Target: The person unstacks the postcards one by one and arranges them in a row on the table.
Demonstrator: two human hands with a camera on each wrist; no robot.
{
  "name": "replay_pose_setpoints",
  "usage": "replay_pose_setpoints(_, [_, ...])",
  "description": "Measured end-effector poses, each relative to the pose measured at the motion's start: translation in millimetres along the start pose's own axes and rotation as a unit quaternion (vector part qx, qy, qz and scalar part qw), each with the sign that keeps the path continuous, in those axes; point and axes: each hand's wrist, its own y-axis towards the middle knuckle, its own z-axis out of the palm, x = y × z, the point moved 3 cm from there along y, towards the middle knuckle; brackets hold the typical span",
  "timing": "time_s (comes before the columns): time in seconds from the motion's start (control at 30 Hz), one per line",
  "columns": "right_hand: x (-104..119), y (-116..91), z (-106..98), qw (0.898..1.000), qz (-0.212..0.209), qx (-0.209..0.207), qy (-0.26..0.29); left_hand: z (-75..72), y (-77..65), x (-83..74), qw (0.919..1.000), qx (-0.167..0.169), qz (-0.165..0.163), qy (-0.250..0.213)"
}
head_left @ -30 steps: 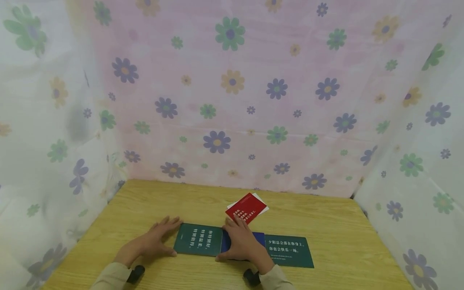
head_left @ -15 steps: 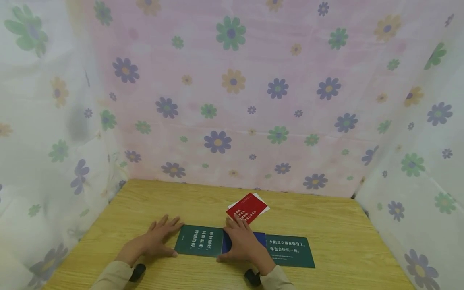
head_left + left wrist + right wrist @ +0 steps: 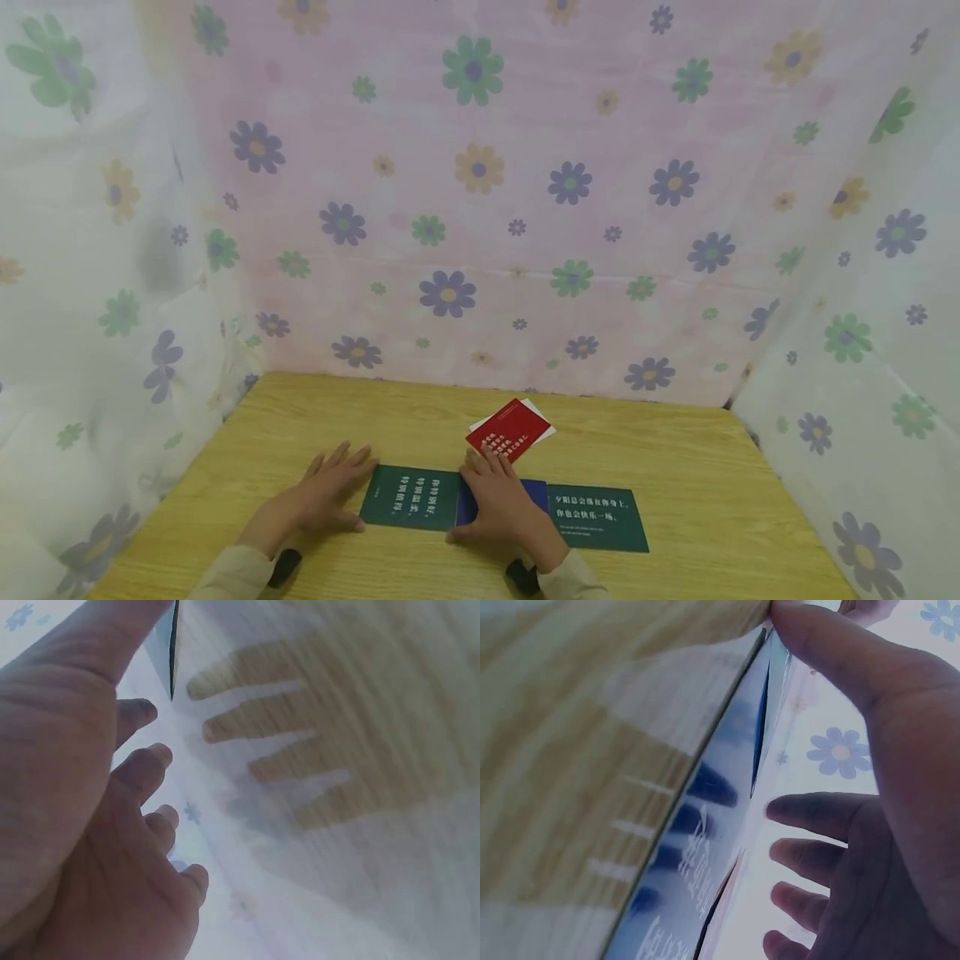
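Three cards lie side by side in a row in the head view: a green card (image 3: pixel 416 500) with white writing, a blue card (image 3: pixel 535 492) and another green card (image 3: pixel 600 521). My left hand (image 3: pixel 315 496) is spread at the left end of the row, its index finger and thumb beside the first green card's edge. Over the blue card stands my right hand (image 3: pixel 506 500), hiding much of it. In the right wrist view the straight fingers (image 3: pixel 814 817) appear above the glossy blue card (image 3: pixel 705 847), with the thumb near its edge. Neither hand grips anything.
Behind the right hand a red card (image 3: pixel 513 425) lies across a white card (image 3: pixel 550 431) on the wooden table (image 3: pixel 360 417). Flower-patterned curtains (image 3: pixel 390 208) hang behind the table and at both sides. Dark straps (image 3: pixel 522 577) sit at the wrists.
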Motion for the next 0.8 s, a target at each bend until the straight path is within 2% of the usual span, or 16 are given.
replay_pose_setpoints(0.17, [-1.2, -6.5, -0.7, 1.0, -0.009, -0.003, 0.023, 5.2, -2.6, 1.0, 0.9996, -0.017, -0.005, -0.021])
replay_pose_setpoints(0.27, [-5.5, -11.2, -1.8, 0.999, -0.009, 0.001, 0.037, 7.3, -2.2, -1.1, 0.9984, -0.043, 0.007, -0.036])
replay_pose_setpoints(0.4, [-15.7, -16.8, -8.0, 0.997, 0.002, 0.009, 0.073, 10.9, 2.8, -9.1, 0.9962, -0.071, 0.037, -0.034])
replay_pose_setpoints(0.53, [-34.2, -20.9, -17.6, 0.995, 0.014, 0.013, 0.098, 16.7, 14.1, -23.2, 0.9958, -0.066, 0.059, -0.027])
replay_pose_setpoints(0.8, [-75.7, -29.1, -35.8, 0.994, 0.041, 0.008, 0.103, 28.2, 43.2, -68.1, 0.994, -0.027, 0.097, -0.042])
